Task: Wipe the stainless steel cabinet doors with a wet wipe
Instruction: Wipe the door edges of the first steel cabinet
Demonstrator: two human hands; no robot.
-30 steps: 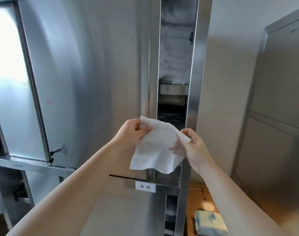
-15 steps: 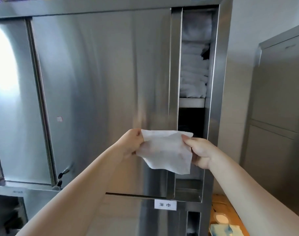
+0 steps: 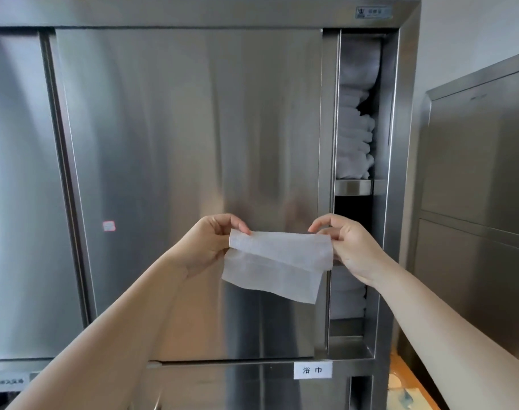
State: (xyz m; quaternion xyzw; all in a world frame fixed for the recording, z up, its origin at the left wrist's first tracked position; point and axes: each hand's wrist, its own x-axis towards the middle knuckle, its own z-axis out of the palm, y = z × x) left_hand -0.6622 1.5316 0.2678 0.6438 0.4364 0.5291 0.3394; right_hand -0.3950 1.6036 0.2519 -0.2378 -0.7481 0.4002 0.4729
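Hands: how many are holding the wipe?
2. The left hand pinches the wipe at its left edge, and the right hand pinches its right edge.

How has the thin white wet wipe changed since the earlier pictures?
Yes: the thin white wet wipe, earlier hanging open, is now folded and stretched level before the steel sliding door.

A white wet wipe (image 3: 277, 263), folded over along its top edge, hangs stretched in front of the brushed steel cabinet door (image 3: 187, 161), which stands slid nearly shut
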